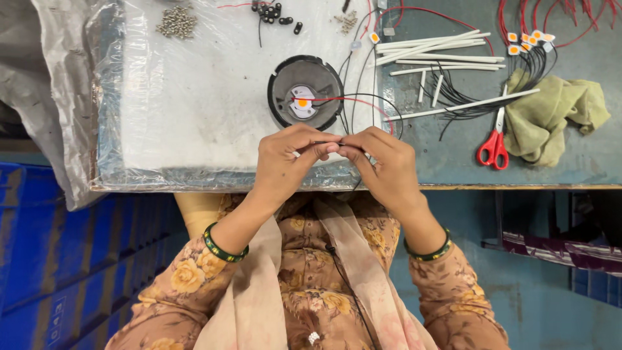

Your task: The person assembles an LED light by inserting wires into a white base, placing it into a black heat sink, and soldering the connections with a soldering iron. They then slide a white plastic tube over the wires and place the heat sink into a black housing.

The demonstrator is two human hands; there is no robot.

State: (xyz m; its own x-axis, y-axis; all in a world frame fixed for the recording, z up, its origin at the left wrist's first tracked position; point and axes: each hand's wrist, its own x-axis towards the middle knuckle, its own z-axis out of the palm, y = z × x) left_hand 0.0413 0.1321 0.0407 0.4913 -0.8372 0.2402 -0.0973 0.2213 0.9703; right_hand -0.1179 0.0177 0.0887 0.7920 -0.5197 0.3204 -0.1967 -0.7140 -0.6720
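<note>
My left hand and my right hand meet fingertip to fingertip at the table's front edge, pinching a thin black wire between them. Just beyond the hands lies a round black-rimmed grey disc with a small white plate and an orange chip at its centre. A red wire and black wires run from that chip toward my hands. The wire's end inside my fingers is hidden.
A white plastic-covered pad covers the left of the table. Screws, black beads, white sleeve tubes, red-handled scissors, a green cloth and wired orange chips lie around. Blue crates stand at left.
</note>
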